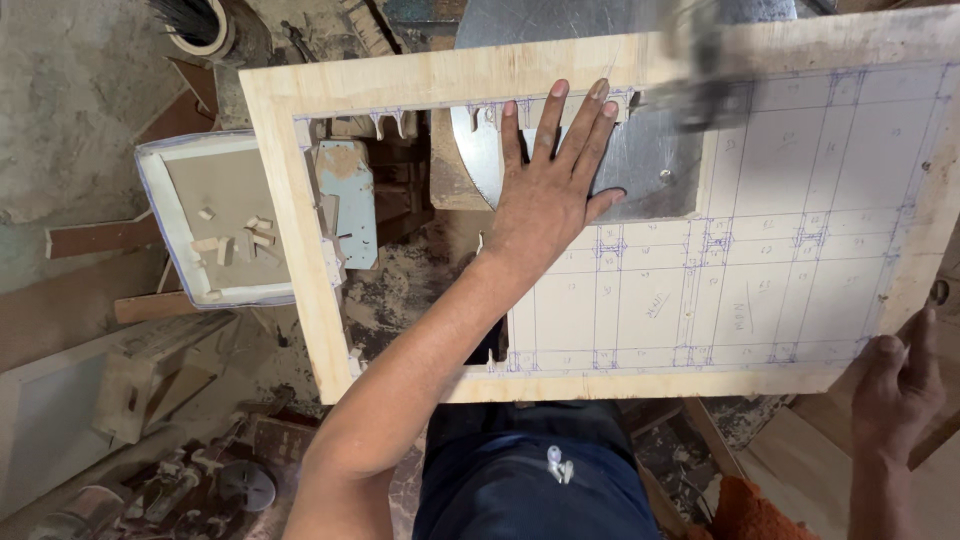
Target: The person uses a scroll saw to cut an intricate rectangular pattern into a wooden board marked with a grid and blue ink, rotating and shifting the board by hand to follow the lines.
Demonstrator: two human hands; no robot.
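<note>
Head view: cluttered workshop, dusty floor (70, 110) strewn with offcuts, a tray (170, 215) of small wood pieces at 9 o'clock. Plywood panel (760, 290) lies centre on the metal saw table (640, 165); its left half is cut out, gridded right half uncut. Left hand (550, 190) lies flat and spread on it; right hand (900, 385) grips its 4 o'clock edge.

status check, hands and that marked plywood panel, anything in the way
Left hand flat on plywood panel. Right hand grips its near corner. Blurred saw arm crosses the far edge.
</note>
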